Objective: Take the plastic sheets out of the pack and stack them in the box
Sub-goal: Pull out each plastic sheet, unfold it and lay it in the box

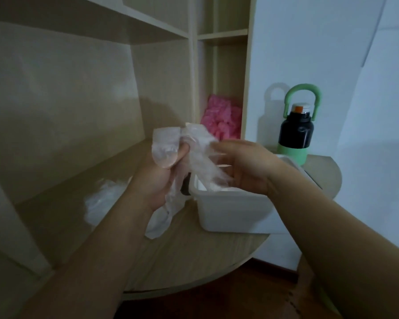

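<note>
Left hand (154,183) grip curled round bunched plastic sheets (165,148), right hand (247,164) grip pinching one sheet (203,157) above box (230,210): peel slowly, hold bunch firm, lay flat

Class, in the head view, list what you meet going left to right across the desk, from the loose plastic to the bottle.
In order: loose plastic pile → left hand gripping a plastic sheet → right hand holding the same sheet → black-and-green bottle.

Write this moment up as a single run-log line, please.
left hand: grips plastic sheets | right hand: pinches them above white box | bottle: behind box
</note>
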### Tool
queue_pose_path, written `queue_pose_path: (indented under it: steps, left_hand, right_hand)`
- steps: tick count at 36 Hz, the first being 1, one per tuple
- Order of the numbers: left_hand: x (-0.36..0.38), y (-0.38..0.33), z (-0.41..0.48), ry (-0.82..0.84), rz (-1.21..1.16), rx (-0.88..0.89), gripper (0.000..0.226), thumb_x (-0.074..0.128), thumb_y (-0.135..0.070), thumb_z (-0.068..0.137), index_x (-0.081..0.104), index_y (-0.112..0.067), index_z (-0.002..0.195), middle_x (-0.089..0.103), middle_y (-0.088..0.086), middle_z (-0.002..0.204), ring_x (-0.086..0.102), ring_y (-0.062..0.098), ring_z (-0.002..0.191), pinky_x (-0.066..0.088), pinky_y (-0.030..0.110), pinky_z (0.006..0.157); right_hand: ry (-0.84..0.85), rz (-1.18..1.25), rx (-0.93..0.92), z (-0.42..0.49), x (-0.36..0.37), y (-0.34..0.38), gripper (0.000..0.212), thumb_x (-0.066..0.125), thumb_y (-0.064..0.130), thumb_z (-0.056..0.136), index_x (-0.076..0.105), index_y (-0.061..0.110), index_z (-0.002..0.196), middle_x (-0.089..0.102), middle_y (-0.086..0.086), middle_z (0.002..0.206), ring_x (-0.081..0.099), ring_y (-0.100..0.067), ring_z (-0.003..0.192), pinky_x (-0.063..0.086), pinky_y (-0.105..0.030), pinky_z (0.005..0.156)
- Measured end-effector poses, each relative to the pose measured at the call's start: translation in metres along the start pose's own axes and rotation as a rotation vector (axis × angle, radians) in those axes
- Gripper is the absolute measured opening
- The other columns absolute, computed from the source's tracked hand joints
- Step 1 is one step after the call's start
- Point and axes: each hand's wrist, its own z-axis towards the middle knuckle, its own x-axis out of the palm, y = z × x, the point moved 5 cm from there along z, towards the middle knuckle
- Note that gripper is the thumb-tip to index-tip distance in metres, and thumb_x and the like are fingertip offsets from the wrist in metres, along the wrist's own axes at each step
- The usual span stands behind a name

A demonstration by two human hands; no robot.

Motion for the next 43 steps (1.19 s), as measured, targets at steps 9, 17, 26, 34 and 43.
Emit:
queue_pose_path:
  steps: [9, 17, 26, 34, 43]
  left_hand:
    - [-0.005, 0.017, 0.008, -0.078, 0.109, -0.035, 0.028, 0.064, -0.01, 0.077, 0.068, -0.002, 0.103, 0.074, 0.01, 0.095, 0.07, 0.021, 0.089, 0.057, 0.027, 0.068]
    - [0.02, 0.023, 0.026, -0.1, -0.447, -0.091, 0.01, 0.06, -0.013, 0.082, 0.07, -0.014, 0.082, 0.072, -0.002, 0.081, 0.07, 0.006, 0.071, 0.057, 0.02, 0.059]
    - [0.041, 0.028, 0.029, 0.024, -0.196, -0.121, 0.02, 0.058, -0.021, 0.074, 0.065, -0.008, 0.088, 0.071, 0.005, 0.081, 0.069, 0.014, 0.071, 0.057, 0.026, 0.058]
    - [0.016, 0.014, 0.051, -0.222, 0.038, -0.084, 0.012, 0.059, -0.009, 0.09, 0.058, -0.011, 0.078, 0.061, -0.004, 0.053, 0.059, 0.005, 0.047, 0.047, 0.016, 0.044]
    - [-0.03, -0.013, 0.048, -0.748, 0.861, 0.21, 0.057, 0.075, -0.026, 0.076, 0.051, -0.016, 0.126, 0.06, -0.001, 0.119, 0.059, 0.018, 0.1, 0.049, 0.032, 0.08]
  right_hand:
    - [-0.392, 0.101, -0.278, 0.008, -0.047, 0.023, 0.034, 0.063, 0.03, 0.089, 0.046, 0.019, 0.116, 0.059, -0.004, 0.094, 0.058, -0.022, 0.087, 0.052, -0.04, 0.081]
    - [-0.277, 0.062, 0.081, 0.015, -0.053, -0.012, 0.098, 0.077, 0.05, 0.065, 0.025, 0.025, 0.144, 0.033, -0.016, 0.145, 0.032, -0.04, 0.133, 0.045, -0.05, 0.095]
    - [-0.238, 0.414, -0.15, 0.02, -0.051, 0.01, 0.033, 0.055, -0.006, 0.088, 0.055, 0.002, 0.12, 0.063, -0.015, 0.09, 0.057, -0.02, 0.073, 0.052, -0.029, 0.067]
    - [-0.329, -0.05, -0.301, 0.011, -0.071, 0.026, 0.064, 0.054, -0.008, 0.087, 0.033, 0.02, 0.141, 0.049, 0.0, 0.056, 0.043, -0.012, 0.052, 0.043, -0.025, 0.054]
    - [-0.6, -0.83, -0.139, 0.006, -0.11, 0.016, 0.059, 0.045, -0.004, 0.088, 0.035, 0.022, 0.14, 0.055, -0.004, 0.088, 0.058, -0.019, 0.069, 0.059, -0.039, 0.069]
